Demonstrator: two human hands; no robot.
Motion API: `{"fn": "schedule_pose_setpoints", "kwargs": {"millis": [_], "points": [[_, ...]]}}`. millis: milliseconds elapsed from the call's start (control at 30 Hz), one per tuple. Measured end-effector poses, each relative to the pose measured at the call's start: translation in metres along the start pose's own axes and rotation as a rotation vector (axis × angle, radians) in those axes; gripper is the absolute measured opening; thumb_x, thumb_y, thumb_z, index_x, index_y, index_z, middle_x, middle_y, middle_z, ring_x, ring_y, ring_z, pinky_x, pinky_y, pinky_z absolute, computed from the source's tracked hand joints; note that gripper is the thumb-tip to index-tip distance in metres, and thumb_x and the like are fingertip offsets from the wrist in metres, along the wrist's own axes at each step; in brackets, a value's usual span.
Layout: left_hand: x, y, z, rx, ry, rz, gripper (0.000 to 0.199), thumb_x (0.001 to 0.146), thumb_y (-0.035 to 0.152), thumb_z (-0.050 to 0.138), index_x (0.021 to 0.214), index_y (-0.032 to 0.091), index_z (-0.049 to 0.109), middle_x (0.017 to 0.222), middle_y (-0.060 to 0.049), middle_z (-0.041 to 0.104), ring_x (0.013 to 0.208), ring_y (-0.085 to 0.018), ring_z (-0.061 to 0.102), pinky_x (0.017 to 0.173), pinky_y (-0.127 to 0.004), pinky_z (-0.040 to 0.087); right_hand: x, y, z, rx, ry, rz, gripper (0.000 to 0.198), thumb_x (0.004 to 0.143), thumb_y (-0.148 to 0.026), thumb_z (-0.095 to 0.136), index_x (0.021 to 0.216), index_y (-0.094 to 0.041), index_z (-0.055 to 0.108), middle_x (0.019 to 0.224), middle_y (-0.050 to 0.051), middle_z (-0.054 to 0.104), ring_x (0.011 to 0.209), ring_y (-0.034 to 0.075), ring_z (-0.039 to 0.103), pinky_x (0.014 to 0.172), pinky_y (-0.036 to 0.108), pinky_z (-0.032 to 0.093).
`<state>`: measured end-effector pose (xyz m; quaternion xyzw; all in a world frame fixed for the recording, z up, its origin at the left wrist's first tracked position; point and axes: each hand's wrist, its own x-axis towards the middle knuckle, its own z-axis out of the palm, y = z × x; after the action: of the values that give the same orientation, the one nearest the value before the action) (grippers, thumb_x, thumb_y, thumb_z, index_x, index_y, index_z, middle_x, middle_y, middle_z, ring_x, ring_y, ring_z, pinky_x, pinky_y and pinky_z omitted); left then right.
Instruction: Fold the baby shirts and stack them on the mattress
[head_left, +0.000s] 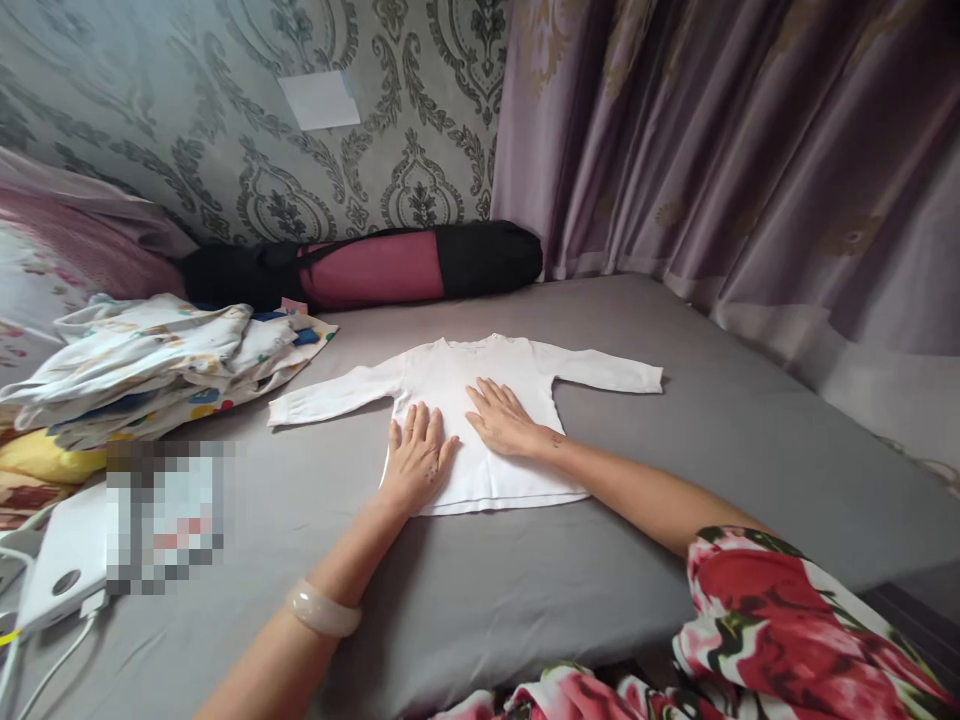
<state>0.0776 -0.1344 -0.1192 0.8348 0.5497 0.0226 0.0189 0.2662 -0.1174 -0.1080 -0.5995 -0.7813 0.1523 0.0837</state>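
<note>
Rests the left hand (418, 457) palm down on the lower left of a white shirt (457, 390), with fingers slightly apart and thumb turned toward the middle. Holds the right hand (506, 418) flat on it too, higher up and right of centre, with fingers a little spread. Has the shirt laid out on the grey sheet (720, 450), with neckline toward the wall (420, 160), hem toward the body and a sleeve stretched out to each side. Wears a pale bangle (322, 610) around the left forearm and a red floral garment (772, 600) on the right upper arm. Has a heap of clothes (187, 350) at the left, near the left cuff, with yellow cloth (45, 458) just beside it. Has a white device (64, 560) nearer, with a cable (56, 665) plugged in, next to a pixelated patch too coarse to name. Faces a long black and maroon bag (375, 268) along the wall, below a pale paper (320, 100), and a purple curtain (637, 130) at the right.
</note>
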Motion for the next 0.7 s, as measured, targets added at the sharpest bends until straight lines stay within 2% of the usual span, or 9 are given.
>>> {"fn": "schedule_pose_setpoints", "kwargs": {"millis": [133, 233, 400, 567, 633, 700], "points": [[-0.017, 0.005, -0.008, -0.107, -0.078, 0.199, 0.069, 0.098, 0.058, 0.023, 0.150, 0.014, 0.031, 0.160, -0.017, 0.021, 0.149, -0.031, 0.013, 0.117, -0.056, 0.017, -0.053, 0.001, -0.007, 0.004, -0.071, -0.043, 0.063, 0.100, -0.047, 0.029, 0.154, -0.014, 0.025, 0.162, 0.015, 0.010, 0.149, 0.027, 0.002, 0.119, 0.048, 0.002], [-0.024, 0.007, -0.015, -0.152, -0.130, 0.300, 0.073, 0.096, 0.063, 0.023, 0.151, 0.017, 0.030, 0.161, -0.015, 0.017, 0.149, -0.029, 0.010, 0.119, -0.054, 0.012, -0.077, 0.000, -0.010, -0.015, -0.098, -0.066, 0.064, 0.099, -0.049, 0.030, 0.154, -0.017, 0.025, 0.162, 0.014, 0.010, 0.149, 0.027, 0.001, 0.119, 0.049, 0.002], [-0.026, 0.006, -0.020, -0.169, -0.168, 0.314, 0.076, 0.094, 0.067, 0.025, 0.153, 0.018, 0.027, 0.162, -0.014, 0.014, 0.150, -0.029, 0.008, 0.119, -0.054, 0.010, -0.092, 0.001, -0.014, -0.033, -0.099, -0.084, 0.061, 0.100, -0.047, 0.030, 0.154, -0.018, 0.028, 0.162, 0.013, 0.012, 0.149, 0.027, 0.004, 0.120, 0.049, 0.004], [-0.026, 0.005, -0.023, -0.180, -0.177, 0.311, 0.077, 0.093, 0.068, 0.029, 0.152, 0.018, 0.029, 0.161, -0.015, 0.018, 0.149, -0.031, 0.013, 0.119, -0.054, 0.012, -0.101, 0.001, -0.019, -0.004, -0.134, -0.076, 0.059, 0.101, -0.045, 0.029, 0.154, -0.018, 0.028, 0.162, 0.012, 0.011, 0.149, 0.025, 0.003, 0.120, 0.048, 0.003], [-0.025, 0.005, -0.026, -0.196, -0.164, 0.326, 0.077, 0.091, 0.069, 0.032, 0.150, 0.018, 0.033, 0.159, -0.016, 0.023, 0.147, -0.032, 0.019, 0.118, -0.055, 0.015, -0.107, 0.004, -0.023, 0.036, -0.167, -0.077, 0.059, 0.101, -0.045, 0.028, 0.154, -0.019, 0.027, 0.162, 0.011, 0.010, 0.149, 0.024, 0.002, 0.121, 0.047, 0.004], [-0.020, 0.005, -0.031, -0.210, -0.124, 0.339, 0.071, 0.091, 0.068, 0.035, 0.143, 0.020, 0.042, 0.153, -0.016, 0.036, 0.142, -0.033, 0.031, 0.115, -0.055, 0.021, -0.113, 0.009, -0.029, 0.095, -0.206, -0.083, 0.058, 0.101, -0.045, 0.029, 0.154, -0.020, 0.028, 0.162, 0.009, 0.010, 0.149, 0.023, 0.002, 0.121, 0.045, 0.004]]}}
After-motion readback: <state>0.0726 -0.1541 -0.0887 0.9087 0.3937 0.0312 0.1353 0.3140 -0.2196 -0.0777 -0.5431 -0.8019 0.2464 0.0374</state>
